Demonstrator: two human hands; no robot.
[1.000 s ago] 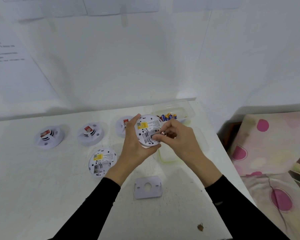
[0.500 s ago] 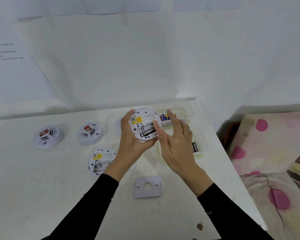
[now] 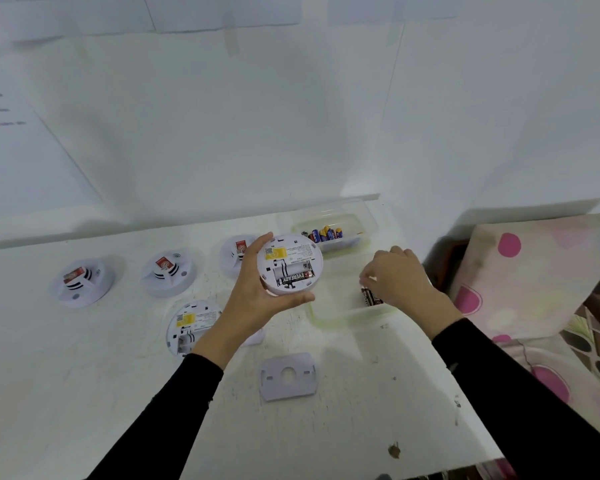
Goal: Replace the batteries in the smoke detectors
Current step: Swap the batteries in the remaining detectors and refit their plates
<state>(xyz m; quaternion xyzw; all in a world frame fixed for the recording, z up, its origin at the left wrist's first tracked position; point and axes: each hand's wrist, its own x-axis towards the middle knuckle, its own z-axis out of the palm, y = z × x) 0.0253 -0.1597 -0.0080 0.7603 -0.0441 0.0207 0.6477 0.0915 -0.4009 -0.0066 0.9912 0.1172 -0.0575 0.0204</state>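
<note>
Above the white tabletop (image 3: 84, 375), gripped by the rim in the left hand (image 3: 257, 299): round white plastic smoke detector (image 3: 290, 263), back facing up, yellow label, open bay with one black cylindrical battery (image 3: 297, 278). Just right of that detector, right hand (image 3: 399, 282), fingers bent down onto dark batteries (image 3: 369, 297) in a shallow clear tray (image 3: 329, 317); grasping or merely touching, cannot tell. Beyond the detector, clear tub (image 3: 368, 220) of blue-and-yellow batteries. Nearer than it, flat grey mounting plate (image 3: 288, 375) with round hole.

Smoke detector (image 3: 289, 262) in left hand (image 3: 253, 303) (one battery (image 3: 297, 278) inside), right hand (image 3: 402, 282) at black batteries (image 3: 370, 297)
</note>
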